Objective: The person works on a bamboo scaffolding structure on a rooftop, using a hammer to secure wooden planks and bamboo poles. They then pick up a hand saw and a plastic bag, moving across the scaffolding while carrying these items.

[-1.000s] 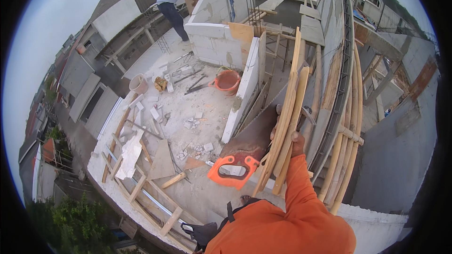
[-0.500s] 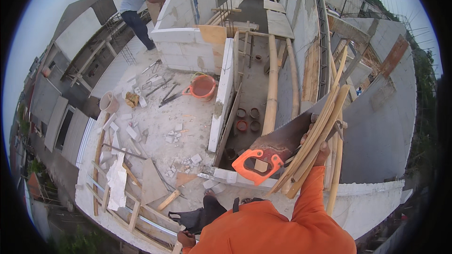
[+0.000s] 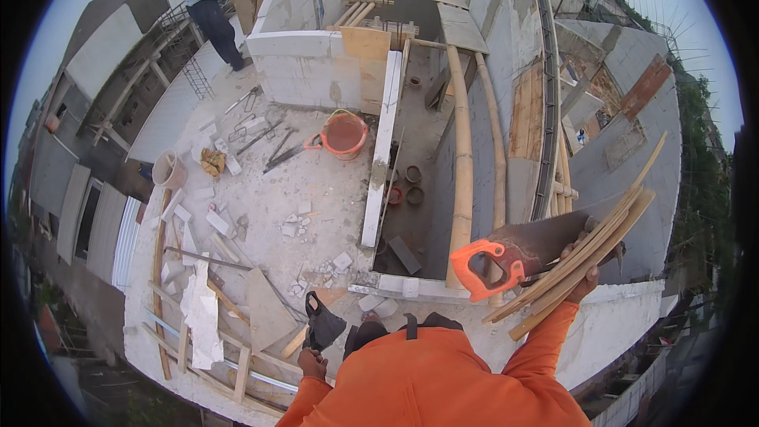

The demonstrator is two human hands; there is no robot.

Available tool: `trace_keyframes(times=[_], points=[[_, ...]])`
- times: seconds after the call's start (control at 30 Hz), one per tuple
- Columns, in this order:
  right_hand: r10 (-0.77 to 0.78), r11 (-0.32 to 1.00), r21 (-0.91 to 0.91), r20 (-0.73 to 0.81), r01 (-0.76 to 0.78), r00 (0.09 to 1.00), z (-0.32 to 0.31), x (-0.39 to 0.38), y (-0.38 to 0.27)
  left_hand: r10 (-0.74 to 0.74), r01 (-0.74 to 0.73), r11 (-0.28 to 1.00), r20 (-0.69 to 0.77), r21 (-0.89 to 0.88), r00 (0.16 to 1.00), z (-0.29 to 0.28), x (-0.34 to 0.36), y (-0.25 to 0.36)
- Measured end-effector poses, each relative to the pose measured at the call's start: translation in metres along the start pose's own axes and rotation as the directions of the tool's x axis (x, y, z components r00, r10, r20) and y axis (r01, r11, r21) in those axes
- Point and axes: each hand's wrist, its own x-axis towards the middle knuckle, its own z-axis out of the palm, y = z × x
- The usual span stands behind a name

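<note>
My right hand is closed round a bundle of thin wooden strips, held out to the right. In the same grip is a handsaw with an orange handle, its toothed blade passing partly behind the strips. A dark metal end shows past the bundle, too hidden to name. My left hand, lower and near my body, is closed on a black bag that hangs loosely in front of it. Both sleeves are orange.
An orange bucket, a pale bucket, and broken block pieces stand and lie on the slab. A low white block wall borders a sunken space with bamboo poles. Planks lie lower left. Another person stands far left.
The wooden strips and handsaw have moved right with my right hand. My left hand has risen, and the black bag with it, away from my leg. The view has shifted slightly.
</note>
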Motion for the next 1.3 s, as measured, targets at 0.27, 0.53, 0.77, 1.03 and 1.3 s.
trace_keyframes(times=[0.27,0.53,0.77,1.03,1.3], points=[[0.168,0.986,-0.039,0.103,-0.165,0.98,0.007,-0.013,0.019,0.034,-0.031,0.998,-0.046,0.057,0.998,-0.008,0.014,0.041],[0.312,0.928,0.081,0.369,-0.364,0.876,0.024,0.022,0.052,-0.014,0.01,0.999,-0.142,-0.031,0.99,-0.04,0.012,0.006],[0.224,0.951,0.094,0.444,-0.294,0.867,0.014,0.053,0.075,-0.1,0.068,0.982,-0.178,-0.178,0.979,-0.05,-0.008,-0.049],[0.267,0.907,0.1,0.617,-0.409,0.741,0.06,0.095,0.112,0.276,-0.235,0.94,-0.145,0.248,0.95,-0.123,0.061,-0.232],[0.262,0.85,0.166,0.689,-0.5,0.675,0.049,0.096,0.122,0.038,-0.04,0.999,-0.266,-0.004,0.963,-0.113,-0.044,-0.21]])
